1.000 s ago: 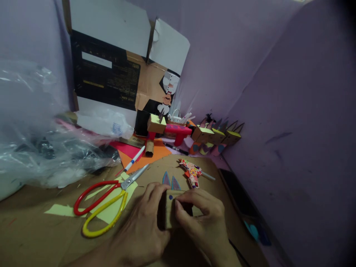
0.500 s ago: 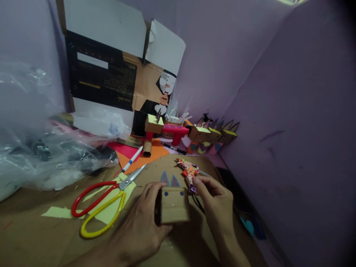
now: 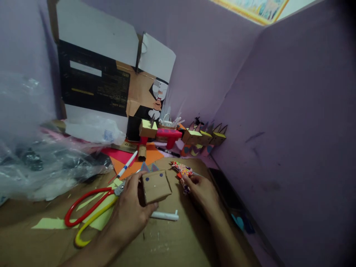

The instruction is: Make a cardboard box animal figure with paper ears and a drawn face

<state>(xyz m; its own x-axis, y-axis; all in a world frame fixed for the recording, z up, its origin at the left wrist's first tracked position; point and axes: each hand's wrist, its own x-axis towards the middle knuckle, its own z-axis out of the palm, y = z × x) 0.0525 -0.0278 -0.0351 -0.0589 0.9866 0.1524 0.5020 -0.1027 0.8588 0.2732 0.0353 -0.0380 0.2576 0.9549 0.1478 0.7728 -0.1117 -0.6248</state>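
My left hand [image 3: 126, 207] is closed around the side of a small cardboard box [image 3: 157, 187], which tilts a little. Two dark blue dots mark its front face, and pointed blue-edged ears [image 3: 149, 167] stand up at its top. My right hand [image 3: 201, 191] has its fingers closed at the handle of a hot glue gun [image 3: 182, 170] covered in a floral pattern, with a pale stick at its rear end. Below the box a white pen [image 3: 167, 216] lies partly behind my left thumb. Large scissors [image 3: 91, 202] with red and yellow handles lie left of my left hand.
Cardboard [image 3: 178, 244] covers the work surface. Clear plastic bags [image 3: 41, 159] crowd the left. Cardboard animal figures [image 3: 191, 137] line the back, before an opened carton [image 3: 94, 78]. A blue-and-white marker [image 3: 127, 164] lies on orange paper [image 3: 151, 152]. A dark phone-like slab [image 3: 225, 187] lies along the right wall.
My left hand has moved left and up with the box, now tilted, uncovering the white pen. My right hand has closed further onto the glue gun's handle. The camera view has shifted.
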